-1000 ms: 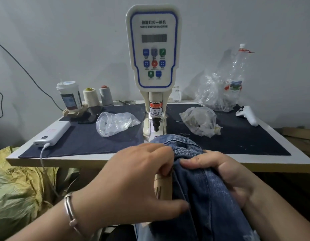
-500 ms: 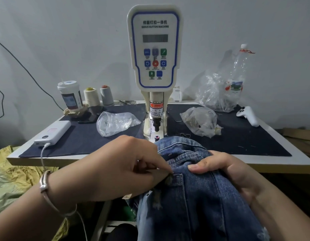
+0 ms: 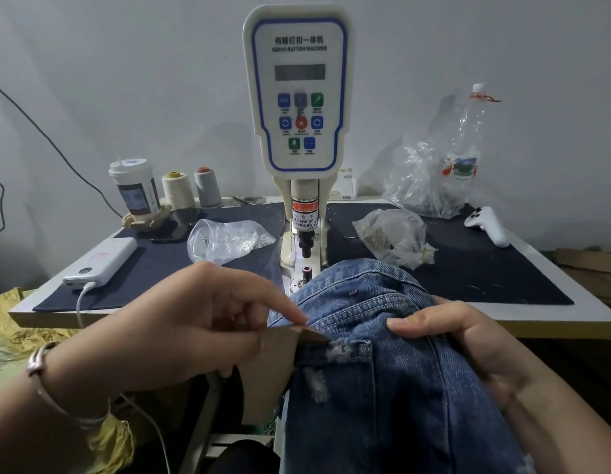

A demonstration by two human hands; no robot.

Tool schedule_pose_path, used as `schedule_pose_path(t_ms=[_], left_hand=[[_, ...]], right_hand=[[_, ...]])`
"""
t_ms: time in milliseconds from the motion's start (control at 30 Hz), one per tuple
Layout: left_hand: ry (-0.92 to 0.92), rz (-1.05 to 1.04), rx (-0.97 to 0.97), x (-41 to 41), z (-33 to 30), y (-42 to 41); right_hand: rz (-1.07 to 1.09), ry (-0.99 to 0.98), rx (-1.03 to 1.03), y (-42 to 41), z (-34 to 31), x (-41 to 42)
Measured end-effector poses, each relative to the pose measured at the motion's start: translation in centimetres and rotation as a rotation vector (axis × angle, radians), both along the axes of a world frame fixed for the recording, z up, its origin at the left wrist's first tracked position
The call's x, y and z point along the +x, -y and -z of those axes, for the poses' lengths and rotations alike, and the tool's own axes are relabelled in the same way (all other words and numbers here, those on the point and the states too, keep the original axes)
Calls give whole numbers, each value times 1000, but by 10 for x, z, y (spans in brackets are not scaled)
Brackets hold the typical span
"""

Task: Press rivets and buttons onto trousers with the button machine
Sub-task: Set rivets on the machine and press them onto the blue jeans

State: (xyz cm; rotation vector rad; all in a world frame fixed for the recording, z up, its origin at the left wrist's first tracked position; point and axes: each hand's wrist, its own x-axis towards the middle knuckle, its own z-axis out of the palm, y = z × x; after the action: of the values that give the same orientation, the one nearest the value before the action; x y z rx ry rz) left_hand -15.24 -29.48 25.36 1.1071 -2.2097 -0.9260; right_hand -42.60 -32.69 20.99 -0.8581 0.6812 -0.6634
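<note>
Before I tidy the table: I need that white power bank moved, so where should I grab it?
Grip the power bank across its long sides near the middle, coming from above. It lies flat, and a cable is plugged into its near end, so avoid that end.

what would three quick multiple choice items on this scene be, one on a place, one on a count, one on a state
1. Where is the white power bank?
A. left part of the table
B. right part of the table
C. on the trousers

2. How many thread cones stand beside the cup?
A. one
B. two
C. four

3. What is the left hand doing?
A. resting flat on the table
B. pinching a brown card tag at the trousers
C. pressing a machine key

Answers: 1 A, it lies near the left edge with its cable plugged in. 2 B, a cream cone and a grey cone. 3 B, finger and thumb close on the tag.
</note>
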Motion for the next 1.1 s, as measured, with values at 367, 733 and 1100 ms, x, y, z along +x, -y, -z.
schedule_pose_path(t_ms=[367, 733, 1100], left_hand=[[290, -2, -258, -28, 9, -2], [40, -138, 3, -18, 16, 4], [201, 7, 41, -10, 9, 5]], right_hand=[[-194, 150, 53, -4, -1, 20], [-26, 30, 66, 0, 3, 11], [-11, 55, 64, -3, 3, 8]])
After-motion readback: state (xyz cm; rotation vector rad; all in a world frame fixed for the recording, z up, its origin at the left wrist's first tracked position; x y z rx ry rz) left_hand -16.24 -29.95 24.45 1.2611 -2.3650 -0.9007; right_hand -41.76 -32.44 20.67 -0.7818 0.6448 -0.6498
